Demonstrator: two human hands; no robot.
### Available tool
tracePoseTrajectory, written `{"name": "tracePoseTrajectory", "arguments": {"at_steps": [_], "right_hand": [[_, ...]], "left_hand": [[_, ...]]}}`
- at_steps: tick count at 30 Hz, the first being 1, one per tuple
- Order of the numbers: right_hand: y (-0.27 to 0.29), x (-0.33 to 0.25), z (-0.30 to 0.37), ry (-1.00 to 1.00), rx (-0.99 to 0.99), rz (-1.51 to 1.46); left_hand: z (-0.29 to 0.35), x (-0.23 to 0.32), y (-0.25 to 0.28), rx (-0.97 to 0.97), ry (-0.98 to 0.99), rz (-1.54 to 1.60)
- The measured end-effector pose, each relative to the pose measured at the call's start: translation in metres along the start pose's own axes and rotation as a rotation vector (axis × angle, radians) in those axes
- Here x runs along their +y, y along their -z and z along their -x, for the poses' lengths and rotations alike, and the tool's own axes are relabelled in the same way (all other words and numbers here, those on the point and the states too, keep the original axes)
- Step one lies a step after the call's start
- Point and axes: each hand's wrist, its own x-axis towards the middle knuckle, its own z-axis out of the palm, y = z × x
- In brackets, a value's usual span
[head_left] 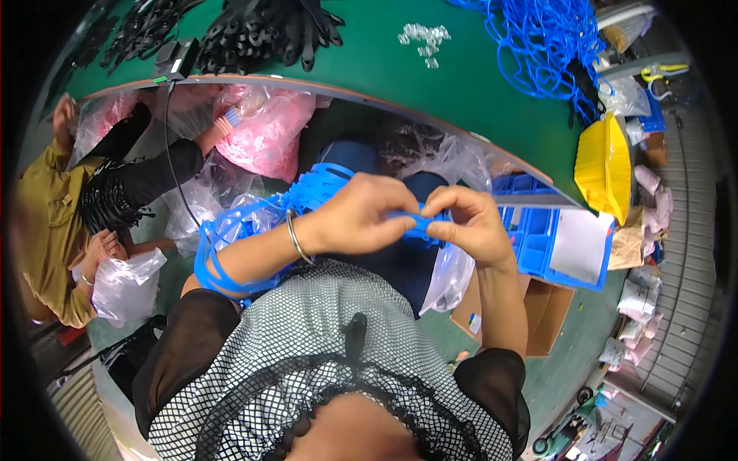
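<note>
My left hand (365,215) and my right hand (470,224) meet above my lap. Both pinch a blue cord (418,226), thumbs and fingertips pressed together on it. Whether a smaller piece sits between the fingertips, I cannot make out. More blue cord loops (206,265) hang round my left forearm, which wears a metal bangle (295,235). Behind my left wrist, a bunch of blue cords (321,183) lies across my knee.
On the green table (369,58) lie black straps (261,31), small clear pieces (425,40) and tangled blue cords (542,46). A yellow bin (603,169) stands at the right edge, blue crates (538,242) below. At left a co-worker (58,223) sits near plastic bags (261,134).
</note>
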Motion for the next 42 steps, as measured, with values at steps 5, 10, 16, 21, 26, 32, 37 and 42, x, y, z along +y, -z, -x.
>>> {"name": "tracePoseTrajectory", "arguments": {"at_steps": [5,10,16,21,26,32,37,42], "right_hand": [[0.011,0.023,-0.004,-0.027,-0.115,-0.253],[0.009,0.022,-0.008,-0.062,-0.186,-0.486],[-0.014,-0.017,-0.023,0.437,0.354,0.748],[-0.050,0.005,-0.015,0.188,0.315,0.328],[-0.074,0.018,-0.029,0.010,0.017,-0.035],[-0.110,0.003,-0.080,0.065,-0.275,-0.168],[-0.119,-0.027,-0.109,0.230,-0.448,0.950],[-0.044,-0.036,-0.134,0.477,-0.037,1.013]], "left_hand": [[0.005,-0.001,-0.015,0.162,-0.243,-0.350],[0.001,-0.001,-0.015,0.233,-0.381,-0.496],[0.000,-0.011,0.017,-0.025,0.501,0.528],[-0.011,0.015,0.025,0.232,0.372,1.217],[-0.021,-0.017,0.044,0.296,0.211,0.656],[-0.029,-0.081,0.017,-0.489,0.387,0.429],[-0.045,-0.052,-0.042,-0.534,-0.086,-0.198],[-0.025,-0.016,-0.064,-0.849,-0.208,-0.459]]}}
